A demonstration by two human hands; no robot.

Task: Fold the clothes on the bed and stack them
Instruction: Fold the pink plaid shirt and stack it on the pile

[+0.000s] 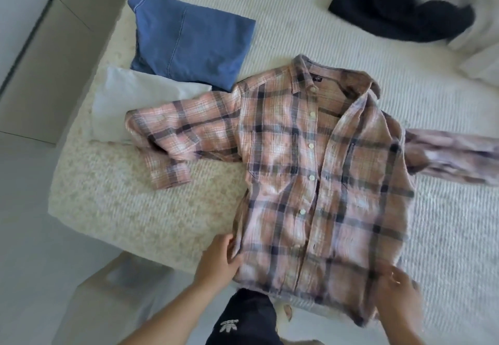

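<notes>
A pink and dark plaid button shirt [321, 177] lies face up on the cream bedspread [135, 204], collar away from me, both sleeves spread out sideways. My left hand [220, 259] pinches the shirt's lower left hem corner. My right hand [399, 290] holds the lower right hem, blurred by motion. A folded blue garment [189, 39] lies at the bed's far left, with a folded white piece [135, 101] beside it under the shirt's left sleeve.
A dark black garment [391, 12] lies crumpled at the far right near white pillows [478, 34]. The bed's left edge drops to a pale floor [27, 236]. My dark trousers [243, 320] show at the bottom.
</notes>
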